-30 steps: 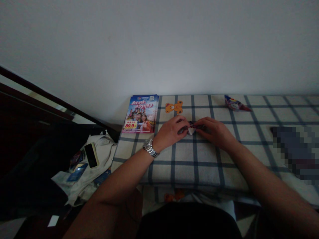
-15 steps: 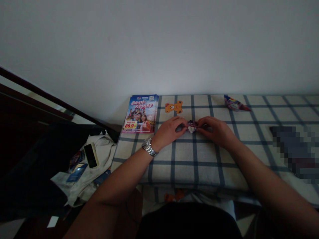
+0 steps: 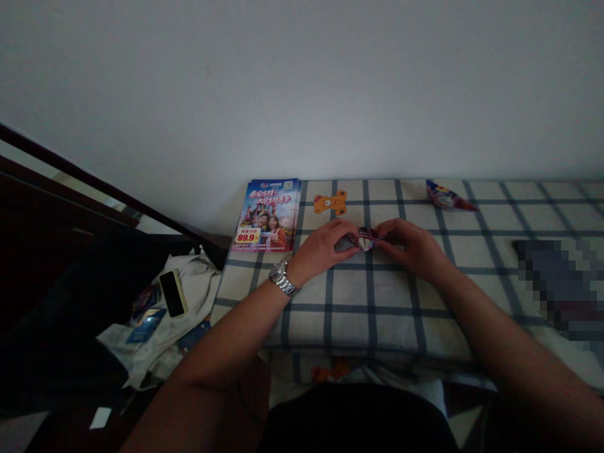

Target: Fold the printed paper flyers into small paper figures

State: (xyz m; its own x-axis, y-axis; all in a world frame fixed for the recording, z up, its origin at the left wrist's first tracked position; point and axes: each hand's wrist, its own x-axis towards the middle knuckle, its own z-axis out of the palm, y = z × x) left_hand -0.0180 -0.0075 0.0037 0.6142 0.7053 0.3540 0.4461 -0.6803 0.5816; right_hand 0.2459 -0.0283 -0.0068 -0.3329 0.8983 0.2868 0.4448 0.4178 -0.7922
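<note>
A small folded piece of printed paper (image 3: 365,239) is pinched between both hands just above the checked cloth (image 3: 377,296). My left hand (image 3: 324,247), with a metal watch (image 3: 282,279) on its wrist, grips the paper's left end with closed fingers. Gripping the right end is my right hand (image 3: 408,245), its fingers also closed. Most of the paper is hidden by the fingers.
A stack of colourful flyers (image 3: 267,214) lies at the cloth's back left, an orange bear cut-out (image 3: 329,203) beside it, and a folded printed paper shape (image 3: 443,196) at the back. A phone (image 3: 172,293) rests on clutter to the left. A blurred patch (image 3: 559,286) sits right.
Both hands have shifted slightly away from me and lifted the small folded paper a little off the cloth, still pinching it between them.
</note>
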